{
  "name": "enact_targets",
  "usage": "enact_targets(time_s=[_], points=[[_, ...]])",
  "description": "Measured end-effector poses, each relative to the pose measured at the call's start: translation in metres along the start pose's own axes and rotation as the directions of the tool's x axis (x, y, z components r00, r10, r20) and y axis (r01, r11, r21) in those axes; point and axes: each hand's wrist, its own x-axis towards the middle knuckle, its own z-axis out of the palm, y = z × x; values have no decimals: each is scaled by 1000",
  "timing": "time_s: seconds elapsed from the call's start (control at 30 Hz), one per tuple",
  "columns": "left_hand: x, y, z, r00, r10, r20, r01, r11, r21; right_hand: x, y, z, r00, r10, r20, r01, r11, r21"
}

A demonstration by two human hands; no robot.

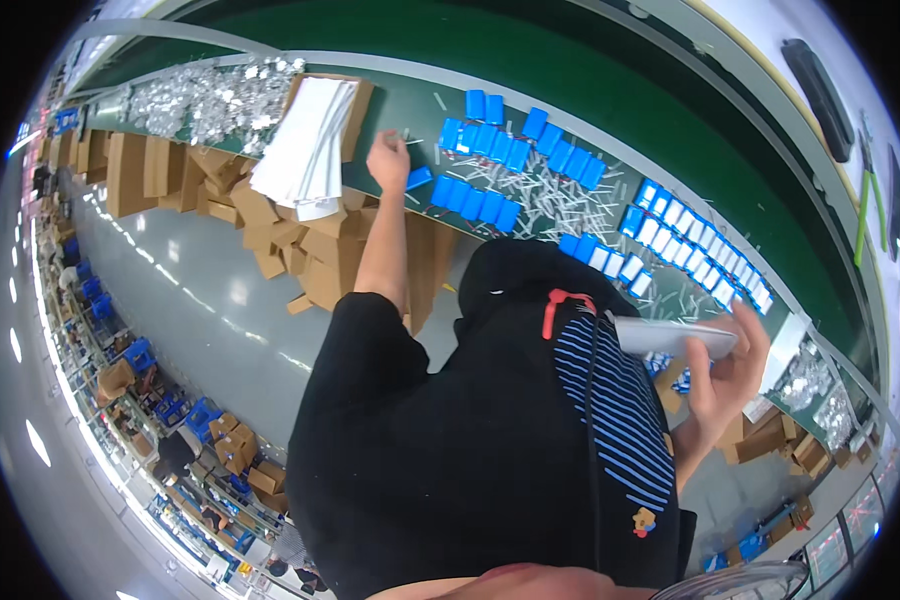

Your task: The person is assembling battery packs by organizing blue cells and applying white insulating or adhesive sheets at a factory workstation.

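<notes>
Left hand (388,158), fingers curled, reaches at eleven o'clock toward a single blue pack (419,178) on the green bench (570,90); whether it grips anything I cannot tell. Right hand (727,375) at three o'clock clasps one white sleeve (670,337), long axis pointing nine to three. Blue packs lie in three clusters (515,155), too many to count.

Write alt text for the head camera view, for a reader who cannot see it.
Seen from above, a person in a black shirt reaches the left hand toward blue rectangular packs laid in rows on a green workbench, while the right hand holds a flat white sleeve. A stack of white sheets and cardboard boxes lie nearby.
</notes>
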Motion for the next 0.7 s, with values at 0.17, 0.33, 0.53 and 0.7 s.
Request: enact_targets(time_s=[0.17,0.33,0.53,0.7], points=[[-65,127,-64,922,65,383,129,878,-462,22,29,-14,902,223,-371,-291,947,-138],[-179,275,-118,597,742,304,76,325,-943,47,37,9,960,55,-273,-51,998,22],[-202,347,-142,637,718,282,-94,435,-895,50,28,26,957,-8,-290,13,1000,15],[-204,367,-140,734,658,169,-200,448,-871,55,35,26,935,-136,-327,61,972,-229]])
